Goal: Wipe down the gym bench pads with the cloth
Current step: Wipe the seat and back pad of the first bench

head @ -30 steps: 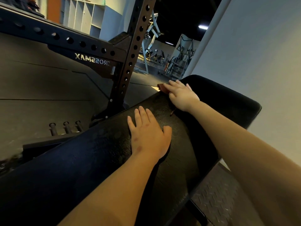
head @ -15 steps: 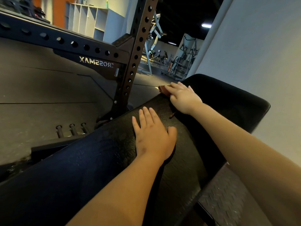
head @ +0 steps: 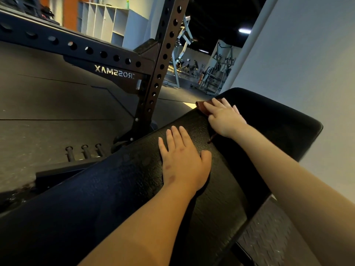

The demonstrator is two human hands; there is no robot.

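Left grip: The left hand is resting palm-down on the long bench pad. Its fingers are lying straight and slightly spread, and it is holding nothing. It is judged to be bracing the body.

Right grip: The right hand is pressing the cloth flat against the pad. Its fingers are lying straight and close together, and no pinch is showing.

Cloth location: The brown cloth is lying mostly under the right hand, at the far edge of the long bench pad, just beside the gap to the second pad. One corner is showing ahead of the fingertips, and a thin strip is showing near the wrist.

Step in hand: A wiping pass is judged to be running along the far end of the long bench pad.

Progress: The task is judged to be in mid-course. Faint dull patches are showing on the textured surface near the left hand. Whether these are damp trails cannot be told.

Remaining: The second pad is carrying no cloth and is probably still awaiting its wipe. The near length of the long bench pad is lying in shadow, so its condition cannot be told.

Surroundings: A perforated rack upright is standing just beside the pad, with the dark floor behind it. A pale wall is rising on the right.
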